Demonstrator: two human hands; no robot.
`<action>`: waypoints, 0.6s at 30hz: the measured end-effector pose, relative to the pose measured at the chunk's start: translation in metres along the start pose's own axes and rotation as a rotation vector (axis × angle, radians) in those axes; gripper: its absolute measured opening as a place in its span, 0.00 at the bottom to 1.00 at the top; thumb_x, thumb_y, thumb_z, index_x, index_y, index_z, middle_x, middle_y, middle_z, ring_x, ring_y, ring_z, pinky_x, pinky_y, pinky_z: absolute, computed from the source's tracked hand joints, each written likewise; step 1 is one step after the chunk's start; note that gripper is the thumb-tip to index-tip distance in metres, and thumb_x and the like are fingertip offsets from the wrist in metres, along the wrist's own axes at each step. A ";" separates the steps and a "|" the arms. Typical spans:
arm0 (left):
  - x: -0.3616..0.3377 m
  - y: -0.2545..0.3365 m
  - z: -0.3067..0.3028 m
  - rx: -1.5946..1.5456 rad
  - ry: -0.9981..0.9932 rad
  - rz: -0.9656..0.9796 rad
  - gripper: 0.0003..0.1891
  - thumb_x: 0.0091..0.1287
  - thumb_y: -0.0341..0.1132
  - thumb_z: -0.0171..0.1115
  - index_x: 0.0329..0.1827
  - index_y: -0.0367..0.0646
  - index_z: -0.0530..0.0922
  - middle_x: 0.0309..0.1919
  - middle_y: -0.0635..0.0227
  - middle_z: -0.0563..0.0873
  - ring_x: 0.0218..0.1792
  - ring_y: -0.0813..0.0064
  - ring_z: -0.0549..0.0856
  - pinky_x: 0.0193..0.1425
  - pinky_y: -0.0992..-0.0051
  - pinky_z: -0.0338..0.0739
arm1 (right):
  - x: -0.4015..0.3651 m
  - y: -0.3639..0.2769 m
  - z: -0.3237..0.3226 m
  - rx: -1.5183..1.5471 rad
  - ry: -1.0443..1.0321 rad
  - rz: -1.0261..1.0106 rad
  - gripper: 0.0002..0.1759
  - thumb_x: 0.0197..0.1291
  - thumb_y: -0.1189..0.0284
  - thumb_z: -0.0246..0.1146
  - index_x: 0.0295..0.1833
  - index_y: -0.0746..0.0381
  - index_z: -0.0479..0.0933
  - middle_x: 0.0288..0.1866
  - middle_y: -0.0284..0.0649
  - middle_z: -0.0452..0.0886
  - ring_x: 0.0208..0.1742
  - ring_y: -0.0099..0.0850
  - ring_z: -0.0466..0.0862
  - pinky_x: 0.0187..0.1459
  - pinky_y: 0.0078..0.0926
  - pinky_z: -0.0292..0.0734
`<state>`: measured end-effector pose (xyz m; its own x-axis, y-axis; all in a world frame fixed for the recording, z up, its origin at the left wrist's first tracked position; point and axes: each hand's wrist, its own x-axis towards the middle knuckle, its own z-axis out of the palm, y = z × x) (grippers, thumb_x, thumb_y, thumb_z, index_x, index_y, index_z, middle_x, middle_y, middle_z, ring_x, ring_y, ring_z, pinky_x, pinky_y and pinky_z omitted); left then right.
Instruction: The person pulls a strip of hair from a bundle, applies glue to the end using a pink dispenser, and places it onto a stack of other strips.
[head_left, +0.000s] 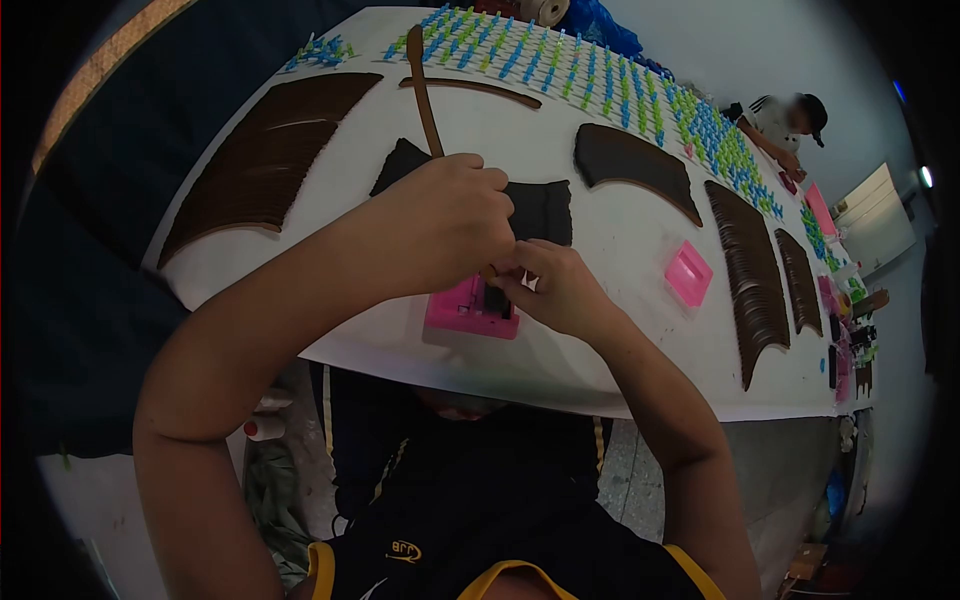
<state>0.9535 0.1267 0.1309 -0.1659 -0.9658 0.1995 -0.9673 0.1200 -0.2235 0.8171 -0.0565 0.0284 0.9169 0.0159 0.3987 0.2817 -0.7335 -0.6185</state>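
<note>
My left hand point(455, 220) is closed around a long brown strap point(425, 100), whose free length sticks out past the knuckles toward the far side of the table. Close against it, my right hand point(555, 288) has its thumb and fingers pinched together by the strap's near end; what they hold is too small to tell. Just below both hands sits a pink box point(470, 322) with a dark block inside it. Behind the left hand lie dark strips point(542, 208) side by side, partly covered by the hand. Another brown strap point(500, 92) rests beyond.
Rows of brown straps lie at the left point(270, 150) and right point(748, 285), and a dark set point(635, 168) farther back. A pink tray point(689, 273) sits to the right. Many blue and green clips point(600, 80) line the far side. A person point(785, 130) works at the far right.
</note>
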 end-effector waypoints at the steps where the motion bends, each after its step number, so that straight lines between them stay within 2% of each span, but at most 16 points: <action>1: 0.000 0.000 0.000 0.004 -0.007 0.001 0.07 0.56 0.25 0.74 0.30 0.51 0.90 0.30 0.75 0.84 0.45 0.72 0.84 0.58 0.69 0.79 | 0.000 0.000 0.001 0.000 -0.006 0.003 0.10 0.62 0.79 0.76 0.48 0.62 0.87 0.37 0.40 0.90 0.36 0.37 0.89 0.37 0.35 0.86; 8: -0.005 0.000 0.001 -0.015 0.023 -0.009 0.07 0.55 0.24 0.74 0.29 0.50 0.89 0.30 0.74 0.84 0.44 0.71 0.84 0.56 0.69 0.79 | -0.001 0.000 0.003 -0.007 0.004 0.013 0.11 0.61 0.80 0.75 0.49 0.62 0.86 0.37 0.40 0.89 0.38 0.36 0.90 0.38 0.34 0.86; 10: -0.008 0.000 0.003 0.021 -0.003 -0.047 0.05 0.64 0.33 0.74 0.30 0.55 0.91 0.32 0.74 0.89 0.46 0.72 0.87 0.56 0.69 0.80 | -0.003 0.003 0.002 -0.020 0.017 -0.014 0.10 0.61 0.82 0.75 0.48 0.63 0.87 0.39 0.39 0.90 0.37 0.33 0.90 0.36 0.30 0.85; 14: -0.018 -0.002 0.019 -0.033 0.010 -0.066 0.04 0.61 0.29 0.75 0.31 0.51 0.91 0.32 0.72 0.88 0.45 0.70 0.87 0.53 0.68 0.82 | -0.008 0.003 -0.002 -0.014 0.025 -0.004 0.11 0.61 0.82 0.75 0.49 0.63 0.87 0.40 0.39 0.90 0.38 0.32 0.90 0.37 0.31 0.85; 18: -0.031 0.001 0.046 -0.111 0.140 -0.085 0.05 0.56 0.26 0.74 0.32 0.48 0.90 0.31 0.71 0.86 0.42 0.68 0.87 0.47 0.67 0.84 | -0.015 0.005 -0.010 -0.086 -0.013 -0.057 0.13 0.61 0.83 0.73 0.50 0.61 0.88 0.41 0.38 0.90 0.40 0.34 0.89 0.38 0.31 0.86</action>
<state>0.9670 0.1462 0.0807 -0.1004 -0.9329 0.3458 -0.9929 0.0716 -0.0952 0.8024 -0.0673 0.0259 0.9039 0.0678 0.4224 0.3089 -0.7866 -0.5346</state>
